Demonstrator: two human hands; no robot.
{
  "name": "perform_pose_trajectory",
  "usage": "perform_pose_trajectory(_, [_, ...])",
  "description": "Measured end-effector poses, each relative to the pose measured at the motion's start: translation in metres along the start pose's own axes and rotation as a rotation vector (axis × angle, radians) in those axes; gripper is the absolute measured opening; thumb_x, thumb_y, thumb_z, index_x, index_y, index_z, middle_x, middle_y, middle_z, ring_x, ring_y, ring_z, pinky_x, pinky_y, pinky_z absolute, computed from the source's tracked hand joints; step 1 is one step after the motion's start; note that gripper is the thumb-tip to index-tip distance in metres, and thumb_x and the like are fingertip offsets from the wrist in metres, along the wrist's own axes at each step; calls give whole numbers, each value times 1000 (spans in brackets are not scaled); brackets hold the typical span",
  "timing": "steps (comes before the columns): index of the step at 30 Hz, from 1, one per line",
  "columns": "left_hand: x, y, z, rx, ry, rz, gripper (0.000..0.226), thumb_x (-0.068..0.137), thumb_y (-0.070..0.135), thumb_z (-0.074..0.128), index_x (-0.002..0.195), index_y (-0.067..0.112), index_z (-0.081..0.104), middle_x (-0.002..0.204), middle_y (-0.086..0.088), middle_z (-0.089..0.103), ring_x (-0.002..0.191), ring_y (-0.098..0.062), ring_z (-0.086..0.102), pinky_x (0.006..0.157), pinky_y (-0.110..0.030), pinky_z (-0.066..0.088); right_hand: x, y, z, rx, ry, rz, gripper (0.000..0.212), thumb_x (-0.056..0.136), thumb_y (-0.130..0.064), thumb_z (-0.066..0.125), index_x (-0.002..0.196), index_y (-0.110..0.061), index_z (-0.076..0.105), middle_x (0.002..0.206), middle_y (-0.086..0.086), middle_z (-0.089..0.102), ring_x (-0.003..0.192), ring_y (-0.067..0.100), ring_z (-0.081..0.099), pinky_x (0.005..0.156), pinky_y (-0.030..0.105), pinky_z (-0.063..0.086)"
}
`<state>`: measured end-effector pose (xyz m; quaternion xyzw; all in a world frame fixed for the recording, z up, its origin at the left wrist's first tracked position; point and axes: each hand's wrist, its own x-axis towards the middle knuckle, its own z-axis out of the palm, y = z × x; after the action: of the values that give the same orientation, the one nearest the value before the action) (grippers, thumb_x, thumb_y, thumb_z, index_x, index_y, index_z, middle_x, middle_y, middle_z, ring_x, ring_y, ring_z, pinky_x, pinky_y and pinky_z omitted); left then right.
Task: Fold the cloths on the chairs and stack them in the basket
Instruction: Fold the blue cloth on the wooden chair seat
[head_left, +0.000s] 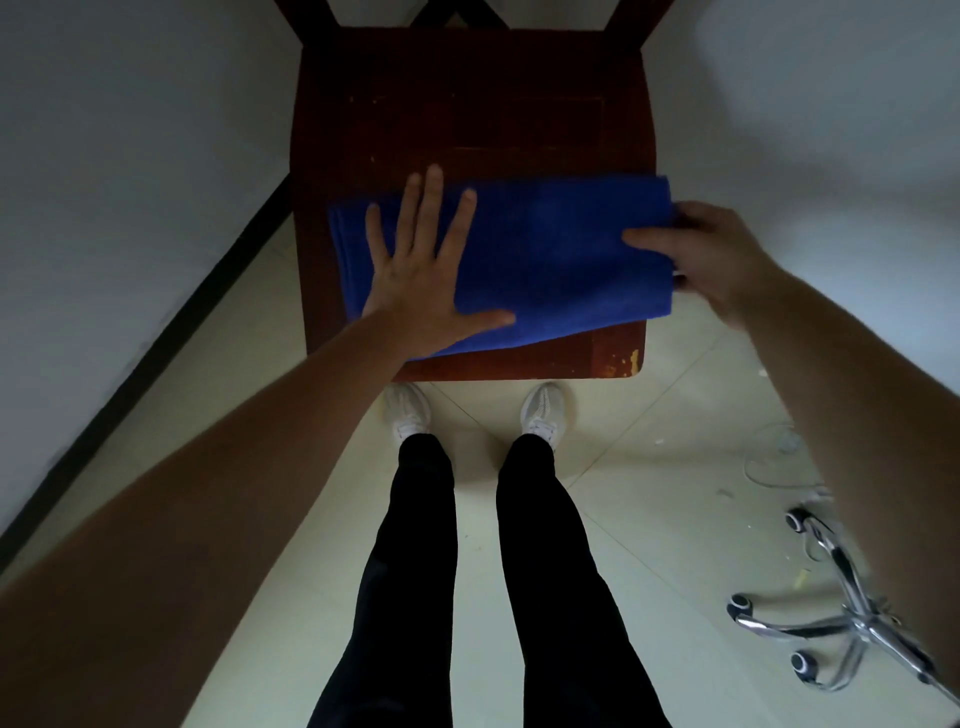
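Observation:
A blue cloth (545, 260) lies folded into a wide strip across the front half of a dark wooden chair's seat (467, 119). My left hand (421, 275) lies flat on the cloth's left part, fingers spread and straight. My right hand (711, 254) pinches the cloth's right edge, thumb on top and fingers curled under the edge, just past the seat's right side. No basket shows in the view.
The chair stands in a corner between pale walls with a dark skirting strip (156, 353) on the left. A chrome wheeled chair base (841, 618) lies on the tiled floor at the lower right. My legs and white shoes (543, 410) stand before the seat.

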<state>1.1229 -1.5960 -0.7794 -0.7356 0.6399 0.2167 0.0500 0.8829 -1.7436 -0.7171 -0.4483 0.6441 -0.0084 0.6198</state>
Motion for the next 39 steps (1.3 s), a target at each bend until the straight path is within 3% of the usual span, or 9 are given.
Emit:
perform_pose_trajectory(6, [-30, -42, -5, -617, 363, -526, 64, 93, 39, 47, 149, 10, 32, 155, -19, 26, 135, -33, 38, 110, -50, 35, -24, -44, 31, -171, 123, -223, 43, 82, -28, 77, 121, -25, 58, 108, -8, 68, 96, 8, 68, 78, 25, 58])
perform_pose_trajectory(10, [-39, -84, -20, -1046, 339, -858, 47, 95, 30, 42, 141, 18, 43, 137, -6, 51, 117, -22, 55, 103, -40, 46, -28, -58, 96, -340, 176, -379, 58, 78, -35, 78, 131, -24, 56, 106, -13, 65, 90, 2, 63, 79, 15, 49])
perform_pose_trajectory(13, [-46, -106, -22, -1167, 331, -981, 38, 97, 29, 40, 131, 21, 51, 117, 0, 61, 108, -21, 60, 97, -42, 52, -29, -48, 165, -419, 12, -426, 54, 87, -31, 72, 136, -22, 52, 86, -20, 56, 73, -7, 53, 67, 5, 41])
perform_pose_trajectory(17, [-52, -116, -18, -1330, 253, -1045, 29, 99, 27, 43, 123, 17, 55, 104, 0, 59, 100, -21, 63, 84, -40, 54, -17, -13, 230, -563, -354, -273, 76, 93, -33, 67, 155, -16, 27, 133, 7, 55, 120, 21, 54, 97, 27, 41])
perform_pose_trajectory(22, [-53, -109, -15, -1233, 167, -976, 29, 96, 26, 45, 122, 18, 55, 113, -2, 59, 100, -19, 59, 85, -37, 52, -19, 4, 193, -342, -205, -329, 46, 97, -17, 58, 142, -22, 50, 122, -1, 63, 109, 17, 63, 96, 35, 52])
perform_pose_trajectory(26, [-56, -97, -10, -518, 305, -496, 44, 92, 27, 52, 133, 11, 49, 138, -16, 47, 119, -30, 51, 93, -44, 48, -17, 14, 137, -701, 64, -623, 34, 98, -15, 52, 130, -20, 60, 124, 5, 60, 97, 16, 62, 85, 42, 56])
perform_pose_trajectory(30, [-45, -78, -2, -184, 108, 25, 87, 83, 67, 48, 149, 14, 30, 159, -19, 18, 146, -37, 19, 109, -58, 27, -4, 22, 122, -1117, 43, -749, 73, 99, -54, 46, 158, -19, 19, 163, 20, 14, 146, 39, 28, 115, 53, 31])
perform_pose_trajectory(35, [-31, -79, 12, 15, -242, 49, 126, 66, 86, 51, 154, 22, -12, 161, -14, -20, 149, -32, -16, 112, -70, 10, 24, 46, 115, -1525, -31, -603, 102, 80, -88, 21, 157, -31, -15, 162, 25, -16, 150, 45, -8, 121, 61, 4])
perform_pose_trajectory(39, [-31, -69, 5, -24, -196, 16, 129, 63, 78, 66, 156, 22, -4, 161, -17, -17, 149, -35, -12, 113, -66, 11, 27, 44, 118, -1451, -62, -457, 108, 74, -91, 27, 153, -37, -22, 161, 24, -21, 150, 44, -11, 119, 61, 2])
